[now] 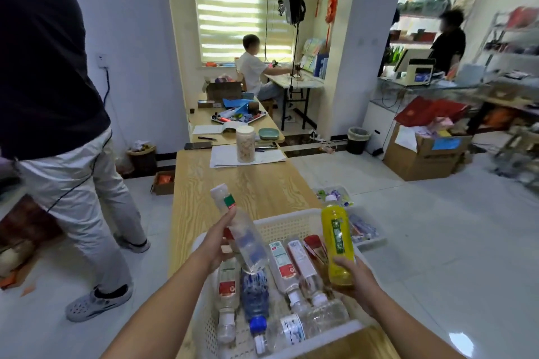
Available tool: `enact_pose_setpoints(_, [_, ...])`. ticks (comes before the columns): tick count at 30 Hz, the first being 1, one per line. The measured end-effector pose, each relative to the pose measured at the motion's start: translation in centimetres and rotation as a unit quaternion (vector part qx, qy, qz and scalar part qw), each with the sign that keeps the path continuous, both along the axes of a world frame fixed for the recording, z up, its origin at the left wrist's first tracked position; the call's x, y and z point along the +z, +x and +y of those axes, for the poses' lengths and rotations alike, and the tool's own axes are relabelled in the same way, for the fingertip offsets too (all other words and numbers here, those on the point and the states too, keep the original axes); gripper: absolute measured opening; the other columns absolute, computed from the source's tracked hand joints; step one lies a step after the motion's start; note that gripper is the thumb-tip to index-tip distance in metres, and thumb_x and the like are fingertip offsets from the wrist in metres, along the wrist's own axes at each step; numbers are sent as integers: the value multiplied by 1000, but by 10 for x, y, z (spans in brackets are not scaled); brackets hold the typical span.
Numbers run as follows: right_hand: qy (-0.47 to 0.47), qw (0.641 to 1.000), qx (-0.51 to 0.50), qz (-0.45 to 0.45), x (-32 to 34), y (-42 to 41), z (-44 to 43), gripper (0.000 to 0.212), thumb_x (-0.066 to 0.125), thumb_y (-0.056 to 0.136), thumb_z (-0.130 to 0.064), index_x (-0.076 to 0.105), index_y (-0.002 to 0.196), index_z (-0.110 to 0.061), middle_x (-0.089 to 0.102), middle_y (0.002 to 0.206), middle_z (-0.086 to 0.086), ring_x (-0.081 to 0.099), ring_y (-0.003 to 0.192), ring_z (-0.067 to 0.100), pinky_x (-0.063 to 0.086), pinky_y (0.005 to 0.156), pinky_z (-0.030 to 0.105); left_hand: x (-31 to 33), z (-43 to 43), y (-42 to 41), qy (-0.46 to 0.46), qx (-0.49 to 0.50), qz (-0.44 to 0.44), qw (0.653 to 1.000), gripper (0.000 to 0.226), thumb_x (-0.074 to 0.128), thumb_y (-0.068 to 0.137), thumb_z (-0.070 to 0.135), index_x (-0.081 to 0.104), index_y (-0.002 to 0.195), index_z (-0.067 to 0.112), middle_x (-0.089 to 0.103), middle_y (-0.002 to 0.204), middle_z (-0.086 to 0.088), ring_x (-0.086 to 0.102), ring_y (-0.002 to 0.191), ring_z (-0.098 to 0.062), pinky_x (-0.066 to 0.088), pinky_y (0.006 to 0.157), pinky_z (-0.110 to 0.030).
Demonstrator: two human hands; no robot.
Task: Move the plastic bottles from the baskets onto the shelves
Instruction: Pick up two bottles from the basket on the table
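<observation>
Two curled grips: left hand (pixel 217 242), clear bottle (pixel 246 237); right hand (pixel 354 280), yellow bottle (pixel 338 242).

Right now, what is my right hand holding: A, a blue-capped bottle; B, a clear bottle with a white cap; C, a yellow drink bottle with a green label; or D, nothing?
C: the right hand grips the base of the yellow bottle, upright above the white basket, while the clear bottle is in the left hand.

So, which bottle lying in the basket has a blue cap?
The blue-patterned bottle left of centre in the basket; the others' visible caps are white.
</observation>
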State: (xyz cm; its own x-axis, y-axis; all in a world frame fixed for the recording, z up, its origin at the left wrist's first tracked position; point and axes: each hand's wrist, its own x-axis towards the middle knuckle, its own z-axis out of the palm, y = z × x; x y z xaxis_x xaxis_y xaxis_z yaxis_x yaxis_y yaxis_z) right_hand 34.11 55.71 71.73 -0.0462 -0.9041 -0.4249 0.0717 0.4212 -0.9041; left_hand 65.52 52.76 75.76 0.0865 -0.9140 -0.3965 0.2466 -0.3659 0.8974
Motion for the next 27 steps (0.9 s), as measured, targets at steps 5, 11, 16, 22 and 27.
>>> enact_pose_setpoints(5, [59, 966, 11, -252, 8, 13, 14, 77, 92, 53, -23, 57, 120, -9, 63, 107, 22, 61, 88, 35, 53, 78, 51, 14, 2, -4, -27, 3, 130, 991, 49, 60, 80, 63, 66, 108, 23, 66, 103, -9, 62, 97, -27, 51, 79, -41])
enact_pose_setpoints(11, [42, 972, 57, -226, 9, 20, 41, 114, 97, 22, -7, 52, 126, -8, 67, 112, 22, 69, 90, 37, 56, 75, 51, 13, 20, -11, -39, 2, 184, 982, 52, 63, 76, 63, 68, 94, 14, 69, 84, -13, 64, 85, -29, 49, 90, -48])
enact_pose_setpoints(16, [24, 982, 31, -186, 6, 21, 69, 124, 96, 17, -4, 48, 131, -11, 67, 115, 19, 69, 92, 35, 56, 77, 50, 5, 40, -36, -13, -42, 199, 979, 55, 52, 88, 58, 64, 110, 9, 72, 99, -18, 69, 88, -30, 54, 83, -42])
enact_pose_setpoints(22, [6, 986, -17, -168, 17, -5, 108, 77, 78, 61, -3, 46, 130, -17, 70, 102, 12, 69, 82, 30, 54, 74, 47, 11, 57, -75, 22, -109, 154, 982, 86, 67, 65, 72, 59, 124, 10, 68, 115, -17, 66, 101, -31, 55, 82, -45])
enact_pose_setpoints(27, [-33, 983, -63, -171, 25, -41, 136, 97, 93, 37, -5, 49, 122, -21, 68, 105, 12, 70, 81, 28, 57, 62, 44, 29, 68, -127, -3, -164, 124, 979, 59, 66, 76, 58, 64, 110, 10, 70, 96, -12, 66, 84, -25, 53, 74, -38])
